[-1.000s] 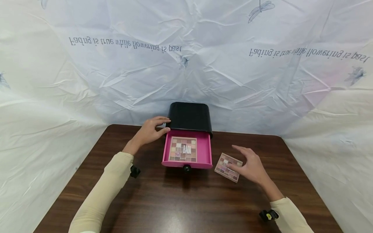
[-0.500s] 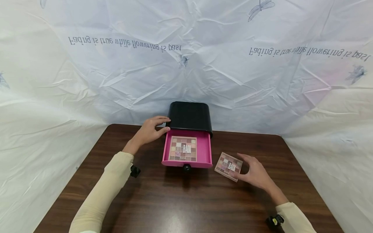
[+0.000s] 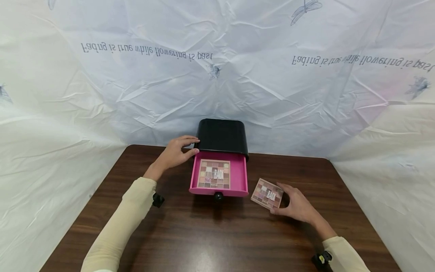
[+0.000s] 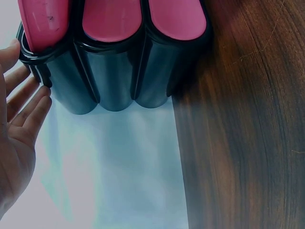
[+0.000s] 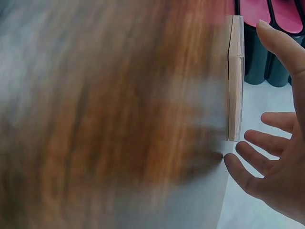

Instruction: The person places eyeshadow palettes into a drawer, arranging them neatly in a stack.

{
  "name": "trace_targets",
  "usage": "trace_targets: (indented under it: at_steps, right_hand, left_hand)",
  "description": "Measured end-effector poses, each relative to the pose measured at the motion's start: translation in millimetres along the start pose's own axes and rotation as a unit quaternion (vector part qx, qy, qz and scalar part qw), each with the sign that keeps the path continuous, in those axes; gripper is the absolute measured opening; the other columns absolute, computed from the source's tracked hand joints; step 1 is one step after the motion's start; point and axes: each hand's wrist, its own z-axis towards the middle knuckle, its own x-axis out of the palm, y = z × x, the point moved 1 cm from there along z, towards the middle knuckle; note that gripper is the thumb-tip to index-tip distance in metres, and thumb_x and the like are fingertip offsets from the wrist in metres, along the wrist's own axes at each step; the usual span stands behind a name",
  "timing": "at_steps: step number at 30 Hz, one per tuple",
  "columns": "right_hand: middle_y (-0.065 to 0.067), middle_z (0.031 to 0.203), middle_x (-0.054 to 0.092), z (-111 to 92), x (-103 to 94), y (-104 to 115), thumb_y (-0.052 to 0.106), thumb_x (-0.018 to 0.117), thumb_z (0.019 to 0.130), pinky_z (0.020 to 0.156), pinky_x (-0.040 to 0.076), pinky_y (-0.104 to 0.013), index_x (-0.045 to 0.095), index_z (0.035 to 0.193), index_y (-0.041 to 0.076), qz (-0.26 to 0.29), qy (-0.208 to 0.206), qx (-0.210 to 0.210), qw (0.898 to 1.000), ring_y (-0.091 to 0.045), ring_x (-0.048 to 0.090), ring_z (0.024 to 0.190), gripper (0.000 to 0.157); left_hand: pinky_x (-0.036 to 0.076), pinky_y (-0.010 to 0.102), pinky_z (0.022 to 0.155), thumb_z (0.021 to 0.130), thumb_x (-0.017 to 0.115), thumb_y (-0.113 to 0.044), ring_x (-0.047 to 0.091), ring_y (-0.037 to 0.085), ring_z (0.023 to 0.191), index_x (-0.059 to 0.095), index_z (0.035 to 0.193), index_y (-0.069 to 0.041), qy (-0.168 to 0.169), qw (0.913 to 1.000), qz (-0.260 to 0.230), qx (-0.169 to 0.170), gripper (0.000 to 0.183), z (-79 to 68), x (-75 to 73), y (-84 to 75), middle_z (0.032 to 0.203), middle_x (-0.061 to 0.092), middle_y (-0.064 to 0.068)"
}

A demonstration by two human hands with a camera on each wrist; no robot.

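A black box (image 3: pixel 222 136) with pink drawers stands at the table's back, its top drawer (image 3: pixel 239 173) pulled out. Inside this drawer lies an eyeshadow palette (image 3: pixel 213 174), against the left side. My left hand (image 3: pixel 175 153) rests with its fingertips on the box's left side, fingers fairly straight, as the left wrist view also shows. A second eyeshadow palette (image 3: pixel 266 194) lies askew on the table, right of the drawer. My right hand (image 3: pixel 297 202) spans that palette's right edge, thumb near the front corner and fingers near the back one. In the right wrist view its fingers are spread loosely beside the palette (image 5: pixel 235 78).
The dark wooden table (image 3: pixel 204 238) runs out on both sides of the box. A white printed sheet (image 3: pixel 163 90) hangs right behind the box and along both sides. A round black knob (image 3: pixel 218 196) sticks out from the drawer front. Two lower drawers (image 4: pixel 176 19) are pushed in.
My right hand has drawn back from over the table palette to its right edge, uncovering its printed top. My left hand, the box and the drawer have stayed in place.
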Motion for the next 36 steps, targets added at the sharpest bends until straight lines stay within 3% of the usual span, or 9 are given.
trace_targets:
  at_steps: [7, 18, 36]
  right_hand:
    - [-0.028, 0.148, 0.049, 0.4, 2.3, -3.3, 0.059, 0.086, 0.075, 0.101, 0.049, -0.060, 0.038, 0.153, -0.006, 0.010, 0.022, 0.002, 1.000, -0.044, 0.052, 0.133, 0.112]
    - [-0.029, 0.152, 0.044, -1.4, 4.4, -2.5, 0.064, 0.085, 0.072, 0.100, 0.042, -0.070, 0.037, 0.154, -0.005, -0.032, 0.034, 0.017, 0.999, -0.054, 0.041, 0.136, 0.118]
    - [-0.032, 0.147, 0.048, -1.6, 2.1, -3.7, 0.064, 0.085, 0.072, 0.100, 0.047, -0.065, 0.041, 0.152, -0.007, -0.040, 0.030, 0.028, 0.998, -0.051, 0.049, 0.132, 0.116]
  left_hand:
    - [0.048, 0.053, 0.107, 0.099, 0.069, -0.036, 0.060, 0.033, 0.128, 0.066, 0.138, -0.012, 0.001, 1.0000, -0.004, -0.003, 0.046, 0.0, -1.8, -2.4, 0.143, 0.059, 0.012]
    - [0.048, 0.054, 0.107, 0.099, 0.069, -0.037, 0.061, 0.033, 0.127, 0.066, 0.137, -0.012, 0.000, 1.0000, 0.001, 0.001, 0.046, -0.2, 0.5, 0.3, 0.142, 0.060, 0.012]
    - [0.048, 0.053, 0.107, 0.099, 0.069, -0.036, 0.060, 0.033, 0.128, 0.066, 0.137, -0.012, 0.002, 1.0000, -0.007, -0.005, 0.046, -0.4, 0.9, -1.8, 0.142, 0.060, 0.012]
